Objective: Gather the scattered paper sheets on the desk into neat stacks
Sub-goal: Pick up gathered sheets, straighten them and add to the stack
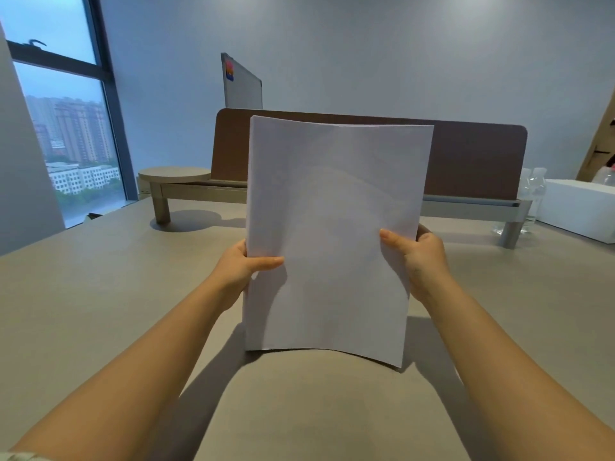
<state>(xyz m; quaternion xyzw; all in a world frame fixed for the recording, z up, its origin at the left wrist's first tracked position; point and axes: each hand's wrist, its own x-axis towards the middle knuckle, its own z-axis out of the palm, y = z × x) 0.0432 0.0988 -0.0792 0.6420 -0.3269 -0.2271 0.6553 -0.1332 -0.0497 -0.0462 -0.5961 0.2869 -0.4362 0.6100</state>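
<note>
The desk (100, 311) fills the lower view, a broad beige top, bare around the arms and shadowed beneath the paper. Across its far edge runs a brown divider panel (476, 161) seated on a low grey shelf (199, 191) with a round end and stubby legs. Off to the left, a tall window (66, 128) looks out on apartment blocks. A whiteboard (241, 88) pokes up behind the panel, with a coloured sticker near its top corner. Far right, a white box (579, 211) sits on the desk with clear water bottles (532, 194) just beside it.

Centre stage: the stack of paper sheets (332, 234), white and blank, held upright in front of the person. Its bottom edge is down by the desk surface, slightly bowed; whether it touches the top cannot be told. The top edges line up closely, with only slight unevenness along the left side.

The left hand (239, 271) is clamped on the stack's left edge, thumb pressed across the front, fingers hidden behind. The right hand (419, 257) grips the right edge a little higher, thumb on the front face, fingers wrapped round the back. Both forearms reach in from the bottom corners, well apart.
</note>
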